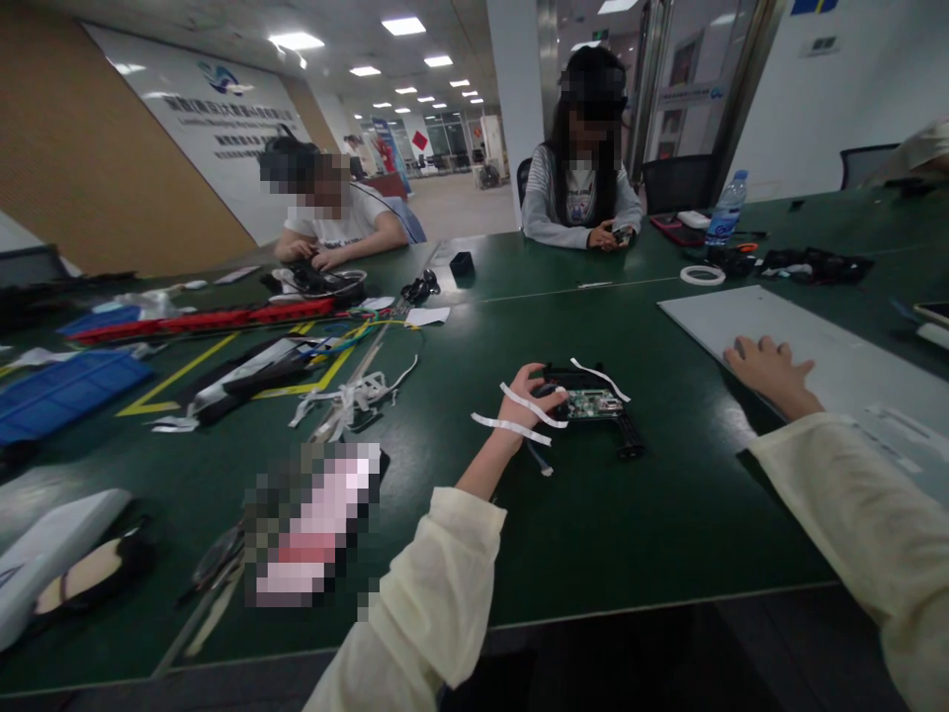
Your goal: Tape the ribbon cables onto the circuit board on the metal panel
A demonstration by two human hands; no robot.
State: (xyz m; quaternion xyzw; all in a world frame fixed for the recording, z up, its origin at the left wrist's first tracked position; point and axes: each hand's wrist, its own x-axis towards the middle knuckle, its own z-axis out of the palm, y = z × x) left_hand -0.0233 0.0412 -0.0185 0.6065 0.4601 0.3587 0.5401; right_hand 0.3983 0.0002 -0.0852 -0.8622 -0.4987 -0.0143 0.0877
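My left hand (530, 400) grips the left end of a small black device with a green circuit board (599, 403) lying on the dark green table (593, 514). White tape strips (511, 425) stick across the back of that hand and wrist, and another strip (602, 377) lies over the device. My right hand (771, 371) rests flat, fingers spread, on a large white sheet (801, 346) to the right, holding nothing.
Two people sit across the table, each handling small parts. A water bottle (726, 208), a tape roll (702, 275) and black parts lie at the far right. Cables, white scraps (348, 400), red strips (222, 318) and a blue tray (59, 391) crowd the left side.
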